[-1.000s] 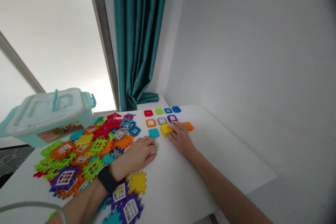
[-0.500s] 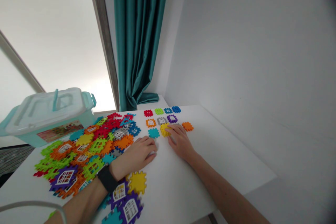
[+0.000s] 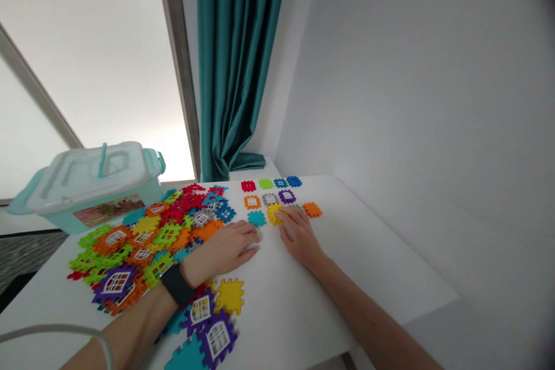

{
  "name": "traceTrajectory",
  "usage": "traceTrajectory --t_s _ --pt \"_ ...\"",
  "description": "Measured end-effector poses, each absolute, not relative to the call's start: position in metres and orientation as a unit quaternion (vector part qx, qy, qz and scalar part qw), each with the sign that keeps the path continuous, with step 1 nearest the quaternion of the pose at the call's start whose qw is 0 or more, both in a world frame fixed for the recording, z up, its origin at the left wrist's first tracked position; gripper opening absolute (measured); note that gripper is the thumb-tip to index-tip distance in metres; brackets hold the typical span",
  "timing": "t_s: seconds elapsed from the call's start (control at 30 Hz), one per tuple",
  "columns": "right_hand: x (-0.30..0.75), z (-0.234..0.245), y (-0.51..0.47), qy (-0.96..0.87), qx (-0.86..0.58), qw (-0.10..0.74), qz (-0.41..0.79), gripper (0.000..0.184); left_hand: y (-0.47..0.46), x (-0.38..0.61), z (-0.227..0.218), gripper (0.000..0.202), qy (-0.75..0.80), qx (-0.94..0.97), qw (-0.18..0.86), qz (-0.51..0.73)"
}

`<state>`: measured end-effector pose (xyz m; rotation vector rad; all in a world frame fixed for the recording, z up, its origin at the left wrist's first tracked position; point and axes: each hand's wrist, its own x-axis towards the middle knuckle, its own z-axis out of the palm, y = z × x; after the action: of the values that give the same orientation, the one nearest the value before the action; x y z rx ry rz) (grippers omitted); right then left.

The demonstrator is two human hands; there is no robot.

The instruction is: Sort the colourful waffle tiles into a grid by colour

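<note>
Right hand (image 3: 299, 237) low on table (image 3: 368, 254), fingertips (image 3: 281, 215) on yellow tile (image 3: 274, 214); grip unclear. Tile flat, squarish, no clear long axis, edge-notched, lying at end of tile rows (image 3: 271, 191), just right of teal tile (image 3: 256, 218). Orange tile (image 3: 311, 210) near right hand's knuckles. Left hand (image 3: 229, 248) resting on table, fingers lightly curled, narrow, holding nothing visible, just beside teal tile. Tile pile (image 3: 169, 237) left of it; plastic box (image 3: 87, 185) behind pile.
</note>
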<state>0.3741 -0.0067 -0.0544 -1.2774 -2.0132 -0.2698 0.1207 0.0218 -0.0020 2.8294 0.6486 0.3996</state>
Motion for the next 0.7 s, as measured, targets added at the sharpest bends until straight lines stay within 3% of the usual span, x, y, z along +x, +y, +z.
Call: traceTrajectory --t_s 0.43,0.7 --pt "0.331 -0.047 -0.023 -0.825 -0.443 0.341 -0.081 0.034 0.033 0.074 0.018 0.017 0.261 0.958 0.024 0.112" --pt "0.294 -0.039 -0.032 -0.862 -0.398 0.313 -0.021 0.033 0.016 0.028 0.025 0.023 0.282 0.949 0.055 0.128"
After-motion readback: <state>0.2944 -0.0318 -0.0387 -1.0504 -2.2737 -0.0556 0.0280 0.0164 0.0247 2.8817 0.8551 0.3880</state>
